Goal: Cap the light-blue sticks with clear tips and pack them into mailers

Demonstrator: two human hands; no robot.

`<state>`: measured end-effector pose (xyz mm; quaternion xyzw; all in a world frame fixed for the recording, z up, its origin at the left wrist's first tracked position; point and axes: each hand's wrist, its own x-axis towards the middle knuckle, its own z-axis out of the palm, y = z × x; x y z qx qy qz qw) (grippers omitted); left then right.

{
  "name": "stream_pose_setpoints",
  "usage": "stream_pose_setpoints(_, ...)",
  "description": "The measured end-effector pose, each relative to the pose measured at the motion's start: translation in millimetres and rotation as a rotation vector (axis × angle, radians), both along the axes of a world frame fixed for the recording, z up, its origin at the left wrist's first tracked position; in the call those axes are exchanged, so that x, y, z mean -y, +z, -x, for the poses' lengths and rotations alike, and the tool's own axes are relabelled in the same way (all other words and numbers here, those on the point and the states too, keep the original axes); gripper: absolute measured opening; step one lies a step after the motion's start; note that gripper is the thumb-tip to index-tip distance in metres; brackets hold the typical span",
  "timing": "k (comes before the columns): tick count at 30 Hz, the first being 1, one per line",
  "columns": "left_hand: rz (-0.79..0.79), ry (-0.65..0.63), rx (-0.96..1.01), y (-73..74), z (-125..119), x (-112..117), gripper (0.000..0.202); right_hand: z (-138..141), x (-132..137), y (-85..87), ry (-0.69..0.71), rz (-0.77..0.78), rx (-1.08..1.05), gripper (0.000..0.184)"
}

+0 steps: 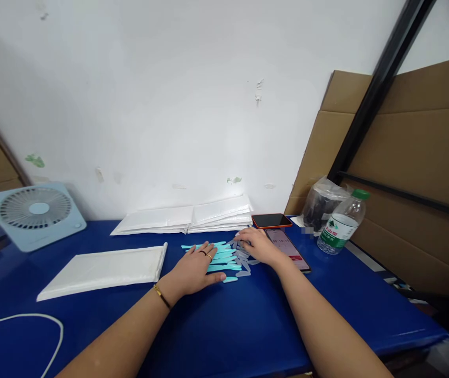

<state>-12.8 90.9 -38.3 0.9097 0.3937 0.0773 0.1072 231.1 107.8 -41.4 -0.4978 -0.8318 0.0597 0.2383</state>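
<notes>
My left hand (pixel 196 266) lies flat, palm down and fingers stretched, over a row of slim turquoise sticks (pixel 224 268). It hides part of them, and their exact kind cannot be made out. One short turquoise piece (pixel 230 279) shows beside my left thumb. To the right of the sticks is a loose heap of small translucent, elongated pieces (pixel 243 262). My right hand (pixel 256 244) hovers over or touches the far side of this heap, its fingers slightly bent and apart. Nothing held shows in it, though its palm side is hidden.
White padded packets (pixel 185 215) lie along the wall, with another packet (pixel 106 270) at left. Two phones (pixel 272 220) and a water bottle (pixel 340 226) are at right, near a bagged dark object (pixel 321 205). A blue fan (pixel 37 212) and white cable (pixel 56 325) are left.
</notes>
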Motion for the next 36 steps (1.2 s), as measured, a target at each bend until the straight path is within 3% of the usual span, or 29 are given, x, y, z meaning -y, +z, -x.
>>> stream_pose_setpoints(4, 0.019, -0.037, -0.030, 3.0, -1, 11, 0.078, 4, -6, -10.4, 0.003, -0.014, 0.103, 0.034)
stream_pose_setpoints(8, 0.003, -0.066, -0.038, 10.7, -3, 16, 0.074, 2, -4, -6.9, -0.042, -0.023, 0.118, 0.025)
stream_pose_setpoints(10, -0.036, -0.035, 0.007, 11.9, -4, 9, 0.058, 2, -4, -4.4, -0.065, -0.020, 0.121, 0.021)
stream_pose_setpoints(15, -0.180, 0.241, 0.114, 2.5, 4, -27, 0.031, 4, -9, -4.4, -0.132, 0.015, 0.141, 0.014)
stream_pose_setpoints(19, -0.119, 0.258, 0.079, -6.5, 12, -44, 0.018, 6, -11, -8.1, -0.150, -0.003, 0.145, 0.012)
stream_pose_setpoints(23, -0.133, 0.261, 0.052, -8.8, 11, -44, 0.015, 11, -8, -8.9, -0.151, -0.082, 0.163, 0.009)
stream_pose_setpoints(28, -0.153, 0.302, 0.148, -4.1, 13, -41, 0.012, 10, -5, -6.4, -0.137, -0.066, -0.042, 0.008)
stream_pose_setpoints(33, -0.009, 0.255, 0.422, 0.5, 16, -37, 0.013, 5, -8, -8.7, -0.121, 0.072, -0.414, 0.017)
stream_pose_setpoints(36, 0.043, 0.223, 0.485, -0.3, 16, -36, 0.013, 8, -7, -8.7, -0.064, 0.096, -0.584, 0.025)
